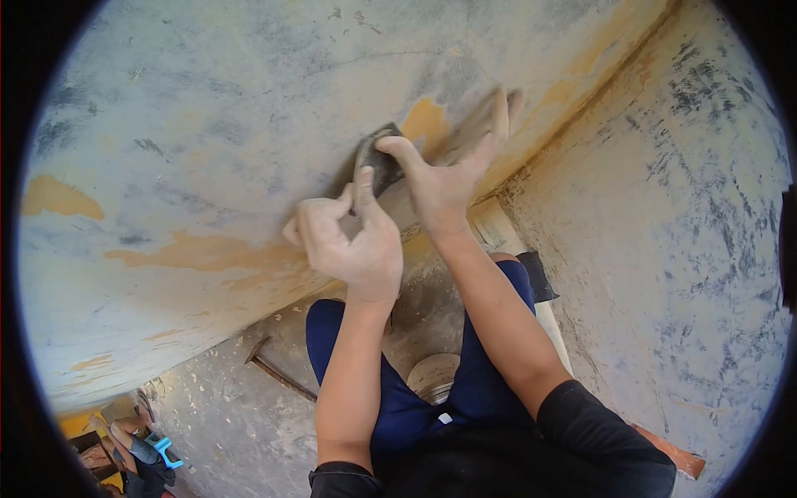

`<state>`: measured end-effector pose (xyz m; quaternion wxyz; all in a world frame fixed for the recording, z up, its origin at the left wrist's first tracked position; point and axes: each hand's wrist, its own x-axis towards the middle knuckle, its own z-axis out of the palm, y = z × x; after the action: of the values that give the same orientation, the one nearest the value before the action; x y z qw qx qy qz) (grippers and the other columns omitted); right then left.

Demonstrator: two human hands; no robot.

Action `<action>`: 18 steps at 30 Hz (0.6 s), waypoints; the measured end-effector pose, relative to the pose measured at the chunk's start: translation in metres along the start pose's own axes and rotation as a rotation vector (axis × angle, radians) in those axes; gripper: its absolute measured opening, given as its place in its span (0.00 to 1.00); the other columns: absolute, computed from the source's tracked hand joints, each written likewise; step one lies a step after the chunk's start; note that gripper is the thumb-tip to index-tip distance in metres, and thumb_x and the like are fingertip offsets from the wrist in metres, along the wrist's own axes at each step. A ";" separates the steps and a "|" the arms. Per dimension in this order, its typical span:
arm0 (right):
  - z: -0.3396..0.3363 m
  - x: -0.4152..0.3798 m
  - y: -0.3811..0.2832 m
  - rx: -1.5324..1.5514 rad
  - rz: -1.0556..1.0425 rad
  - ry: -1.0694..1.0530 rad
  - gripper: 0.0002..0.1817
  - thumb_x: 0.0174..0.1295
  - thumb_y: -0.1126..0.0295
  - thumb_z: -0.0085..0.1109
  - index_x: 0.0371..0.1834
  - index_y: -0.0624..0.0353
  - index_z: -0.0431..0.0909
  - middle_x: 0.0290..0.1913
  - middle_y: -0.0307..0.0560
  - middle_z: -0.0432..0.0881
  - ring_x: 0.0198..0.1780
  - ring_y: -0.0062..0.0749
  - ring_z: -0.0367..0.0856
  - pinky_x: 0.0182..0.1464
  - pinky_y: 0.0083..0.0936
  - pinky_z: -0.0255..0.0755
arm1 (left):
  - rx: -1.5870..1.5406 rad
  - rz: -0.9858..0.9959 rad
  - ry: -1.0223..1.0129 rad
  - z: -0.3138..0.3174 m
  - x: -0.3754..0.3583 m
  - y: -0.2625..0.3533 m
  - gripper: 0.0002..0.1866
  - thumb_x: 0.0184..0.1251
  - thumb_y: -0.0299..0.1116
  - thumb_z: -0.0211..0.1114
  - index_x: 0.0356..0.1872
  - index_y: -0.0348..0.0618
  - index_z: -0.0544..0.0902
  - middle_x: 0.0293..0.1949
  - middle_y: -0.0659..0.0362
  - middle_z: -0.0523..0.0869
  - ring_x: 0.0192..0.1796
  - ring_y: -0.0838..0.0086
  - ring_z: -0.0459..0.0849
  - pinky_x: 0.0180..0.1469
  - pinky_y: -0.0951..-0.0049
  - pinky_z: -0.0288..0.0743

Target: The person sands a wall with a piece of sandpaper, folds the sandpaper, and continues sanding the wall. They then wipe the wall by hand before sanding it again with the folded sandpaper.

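A dark grey, bent piece of sandpaper is between my two hands, close against the patchy wall. My left hand is closed on its lower left side, with the thumb pointing up along it and the other fingers curled. My right hand lays its thumb over the sandpaper's upper part. Its other fingers stretch out apart near the wall, slightly blurred. Both hands look coated in pale dust. Around them the wall shows grey, whitish and ochre patches.
A second wall meets the first at a corner on the right. On the floor lie a tool with a long thin handle and a reddish-brown piece. A round pale container is between my legs. Another person is at lower left.
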<state>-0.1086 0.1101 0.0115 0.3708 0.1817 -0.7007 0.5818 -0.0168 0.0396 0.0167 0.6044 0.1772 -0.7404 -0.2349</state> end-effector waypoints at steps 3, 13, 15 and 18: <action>0.012 -0.002 -0.010 0.021 -0.089 0.012 0.76 0.39 0.48 0.93 0.86 0.68 0.49 0.86 0.80 0.40 0.88 0.69 0.38 0.86 0.58 0.38 | 0.019 -0.082 0.025 -0.006 -0.004 -0.007 0.19 0.70 0.29 0.80 0.28 0.41 0.74 0.29 0.64 0.75 0.39 0.73 0.72 0.44 0.69 0.68; -0.015 -0.012 0.018 0.006 0.255 -0.020 0.77 0.40 0.48 0.93 0.85 0.73 0.46 0.86 0.79 0.39 0.88 0.67 0.40 0.87 0.55 0.39 | 0.006 -0.085 -0.182 0.009 -0.022 0.010 0.17 0.64 0.29 0.82 0.28 0.44 0.77 0.26 0.62 0.78 0.30 0.66 0.73 0.48 0.64 0.62; -0.003 -0.004 0.011 0.043 0.162 0.008 0.78 0.40 0.47 0.93 0.85 0.74 0.46 0.86 0.78 0.40 0.87 0.68 0.40 0.87 0.55 0.39 | 0.071 0.049 -0.049 0.001 -0.003 0.005 0.18 0.63 0.27 0.82 0.28 0.45 0.76 0.26 0.63 0.79 0.31 0.67 0.73 0.48 0.64 0.62; 0.008 0.005 -0.020 -0.015 -0.079 -0.008 0.78 0.39 0.55 0.94 0.87 0.70 0.43 0.87 0.69 0.41 0.89 0.56 0.37 0.88 0.47 0.37 | 0.025 -0.025 0.037 -0.007 0.004 -0.008 0.18 0.65 0.28 0.82 0.27 0.43 0.76 0.27 0.62 0.79 0.35 0.68 0.72 0.46 0.65 0.65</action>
<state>-0.1002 0.0979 0.0285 0.3921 0.2086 -0.6988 0.5607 -0.0106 0.0293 0.0168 0.6127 0.1982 -0.7298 -0.2297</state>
